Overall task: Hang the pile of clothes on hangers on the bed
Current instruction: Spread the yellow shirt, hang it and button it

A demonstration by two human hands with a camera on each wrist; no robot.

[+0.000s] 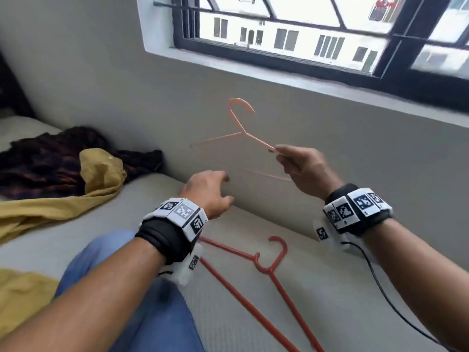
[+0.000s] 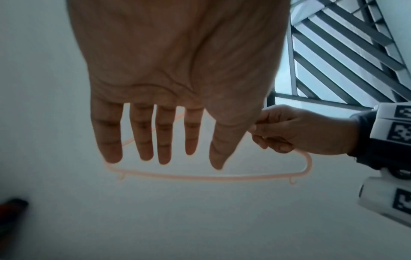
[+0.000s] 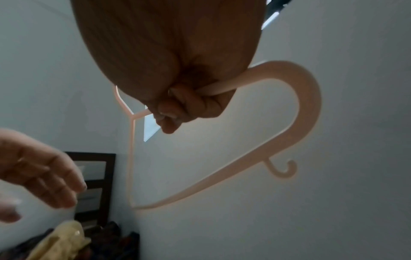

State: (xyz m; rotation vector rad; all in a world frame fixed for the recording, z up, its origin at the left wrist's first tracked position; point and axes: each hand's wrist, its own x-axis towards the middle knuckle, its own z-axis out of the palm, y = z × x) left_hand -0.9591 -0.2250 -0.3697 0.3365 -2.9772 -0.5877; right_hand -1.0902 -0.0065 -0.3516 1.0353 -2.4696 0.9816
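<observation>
Presently listed — pink hanger [image 1: 242, 134]: thin pale plastic, curved hook uppermost, two sloping shoulders, a straight bottom bar with a small notch hook near each end. Held aloft in front of the grey wall [image 1: 101, 85] below the window [image 1: 317, 39], clear of the bed [image 1: 253, 313]. The right hand [image 1: 302, 165] pinches one shoulder near its outer end, fingers curled round the plastic; the right wrist view shows the rounded corner bending away from that grip.

Left hand [image 1: 206, 190]: fingers straight and slightly spread, holding nothing, beside and just below the hanger. Whether the fingertips touch the bar cannot be told.

Red hanger [image 1: 266, 270]: thicker plastic, same shape, lying flat on the bed near the person's knee, hook pointing toward the wall. Untouched.

Clothes — yellow garment [image 1: 101, 174]: mustard cloth, crumpled, draped over and trailing off a dark garment [image 1: 45, 161], brown-black with a faint check pattern, heaped at the far left of the bed against the wall. More yellow cloth lies at the lower left edge. Neither piece is on a hanger.

Bed: pale grey cover, set against the wall.
</observation>
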